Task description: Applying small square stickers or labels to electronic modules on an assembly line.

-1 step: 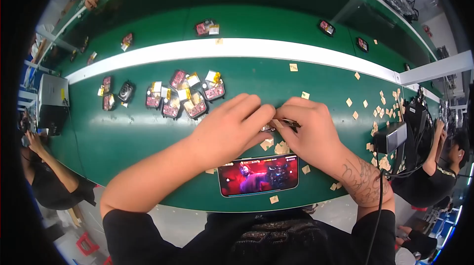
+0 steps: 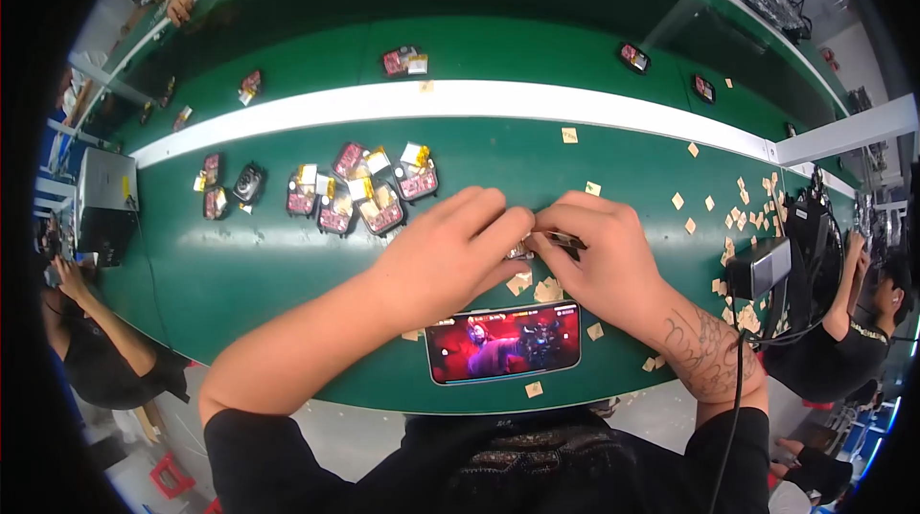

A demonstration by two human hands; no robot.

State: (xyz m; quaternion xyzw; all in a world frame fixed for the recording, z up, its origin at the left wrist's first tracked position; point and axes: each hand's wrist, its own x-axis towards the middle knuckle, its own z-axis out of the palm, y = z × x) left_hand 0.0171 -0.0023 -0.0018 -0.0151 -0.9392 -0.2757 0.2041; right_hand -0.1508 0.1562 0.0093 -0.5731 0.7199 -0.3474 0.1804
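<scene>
My left hand (image 2: 460, 251) and my right hand (image 2: 602, 244) meet above the green bench, fingertips pinched close together. Between them is a small item with a shiny part (image 2: 519, 250); the fingers cover most of it. A thin dark-edged piece (image 2: 567, 241) shows at the right hand's fingers, its kind unclear. Just below the hands lie small tan paper squares (image 2: 548, 290). Nearer to me a phone (image 2: 503, 345) with a lit screen lies lengthwise. To the left of my hands, several opened black housings (image 2: 334, 217) hold pinkish circuit boards and silver-and-yellow battery packs.
A black device (image 2: 249, 182) lies farther left, beside more opened housings (image 2: 215, 203). A grey metal box (image 2: 105, 190) stands at the left edge. On the right are scattered tan squares (image 2: 747, 318), a boxy black device (image 2: 759, 268) and cables. A white rail (image 2: 479, 98) crosses behind; other people sit at both sides.
The whole view has shifted very slightly. Both hands keep the same pinched pose, and nothing on the bench has visibly moved.
</scene>
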